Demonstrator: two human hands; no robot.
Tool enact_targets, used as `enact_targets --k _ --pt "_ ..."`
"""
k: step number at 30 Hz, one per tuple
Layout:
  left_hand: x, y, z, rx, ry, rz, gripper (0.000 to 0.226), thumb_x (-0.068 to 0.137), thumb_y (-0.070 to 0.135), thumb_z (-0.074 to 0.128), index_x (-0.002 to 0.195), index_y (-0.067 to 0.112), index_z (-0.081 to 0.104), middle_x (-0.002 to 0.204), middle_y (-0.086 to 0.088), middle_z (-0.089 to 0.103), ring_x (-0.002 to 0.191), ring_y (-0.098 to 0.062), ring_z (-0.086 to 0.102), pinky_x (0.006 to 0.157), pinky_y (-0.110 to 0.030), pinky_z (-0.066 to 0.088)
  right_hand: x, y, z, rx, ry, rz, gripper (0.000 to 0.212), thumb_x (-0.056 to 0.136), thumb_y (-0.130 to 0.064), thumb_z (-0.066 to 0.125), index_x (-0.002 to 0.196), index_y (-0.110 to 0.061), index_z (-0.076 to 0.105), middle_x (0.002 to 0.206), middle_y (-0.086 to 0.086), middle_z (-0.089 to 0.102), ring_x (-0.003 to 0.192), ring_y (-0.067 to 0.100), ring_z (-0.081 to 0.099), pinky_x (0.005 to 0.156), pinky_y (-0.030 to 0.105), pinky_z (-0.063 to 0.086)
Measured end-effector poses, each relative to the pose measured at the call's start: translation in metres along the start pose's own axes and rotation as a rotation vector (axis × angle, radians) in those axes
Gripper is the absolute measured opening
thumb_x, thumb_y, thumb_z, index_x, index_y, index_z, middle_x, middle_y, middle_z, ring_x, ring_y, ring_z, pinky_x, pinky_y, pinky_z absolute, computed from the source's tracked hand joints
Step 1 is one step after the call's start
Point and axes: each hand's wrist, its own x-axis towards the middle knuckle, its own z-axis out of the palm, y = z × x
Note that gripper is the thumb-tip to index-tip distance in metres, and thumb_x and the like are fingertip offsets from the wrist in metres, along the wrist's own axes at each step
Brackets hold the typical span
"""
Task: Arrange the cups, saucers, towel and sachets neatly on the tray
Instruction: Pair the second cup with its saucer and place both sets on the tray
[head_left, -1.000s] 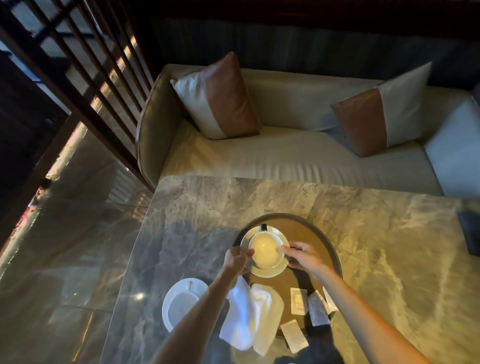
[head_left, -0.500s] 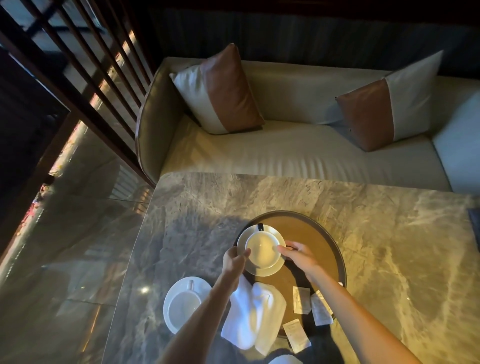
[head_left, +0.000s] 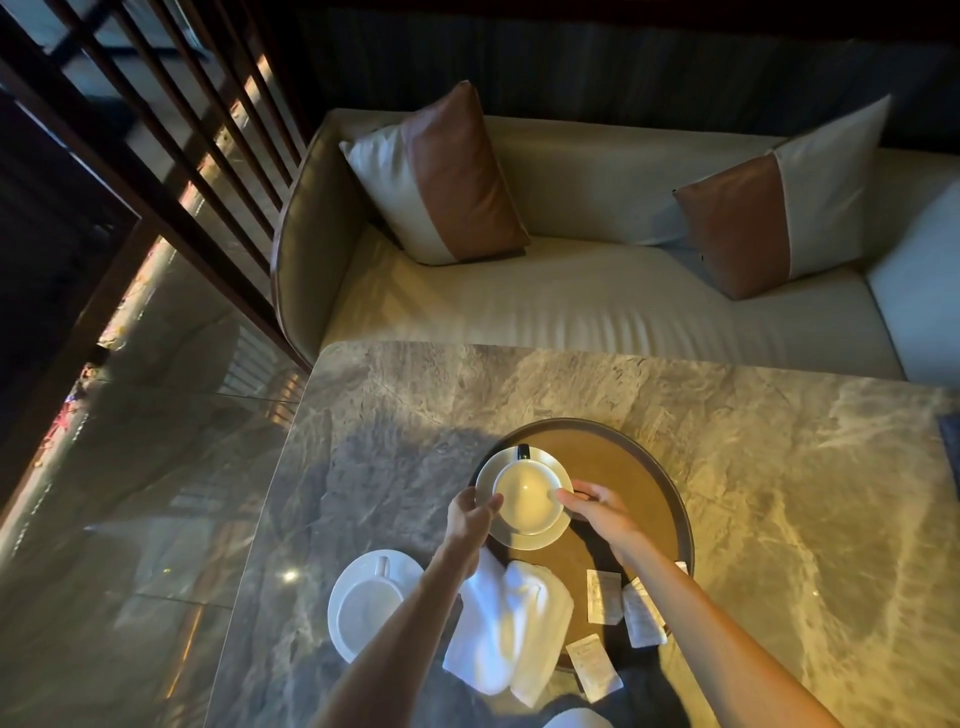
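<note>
Gripping saucer (head_left: 530, 540): left hand (head_left: 470, 514), right hand (head_left: 602, 512); on tray (head_left: 623, 467).

Print on the sachets (head_left: 604, 597) is too small to read.

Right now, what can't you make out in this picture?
Head view only:
- Sachets: print too small to read.
- Towel: left side hidden by the left forearm.
- Saucer over the tray: left hand and right hand cover its sides; resting or lifted is unclear.
- White thing at the bottom edge: cut off.
- Dark thing at the right edge: cut off.
</note>
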Motion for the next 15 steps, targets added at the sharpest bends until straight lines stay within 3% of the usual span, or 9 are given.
enact_targets --k 9,11,13,15 --pt "0.0017 0.0014 0.0012 0.017 -0.017 -0.039 0.030 0.092 0.019 0.062 0.120 0.008 0.058 0.095 -0.002 0.060 0.082 -0.012 0.056 0.082 -0.042 0.052 0.0020 0.0022 -0.0001 -0.003 -0.017 0.003 0.066 0.076 -0.044 0.079 0.132 -0.019 0.056 0.116 -0.003 0.066 0.107 0.015 0.064 0.083 0.024 0.049" --pt "0.0016 0.0015 0.0016 0.009 -0.023 -0.052 0.031 0.092 0.019 0.061 0.121 0.009 0.056 0.095 0.000 0.059 0.083 -0.012 0.055 0.076 -0.038 0.052 0.0023 0.0032 0.0000 -0.009 -0.013 0.011 0.069 0.075 -0.046 0.079 0.134 -0.020 0.055 0.123 0.000 0.064 0.113 0.019 0.062 0.096 0.031 0.047" --pt "0.0011 0.0020 0.0013 -0.006 -0.025 -0.068 0.029 0.092 0.019 0.061 0.119 0.010 0.056 0.096 -0.002 0.059 0.082 -0.012 0.055 0.069 -0.033 0.050 0.0011 0.0035 0.0013 -0.009 -0.005 0.011 0.069 0.076 -0.046 0.078 0.135 -0.020 0.054 0.123 0.001 0.064 0.115 0.020 0.061 0.096 0.030 0.045" --pt "0.0010 0.0047 0.0012 -0.043 -0.028 -0.104 0.025 0.091 0.018 0.063 0.114 0.010 0.057 0.098 -0.006 0.057 0.082 -0.015 0.053 0.074 -0.037 0.049 -0.0009 0.0035 0.0036 0.000 0.006 0.004 0.069 0.077 -0.046 0.077 0.136 -0.019 0.053 0.124 0.001 0.063 0.116 0.020 0.059 0.093 0.028 0.043"
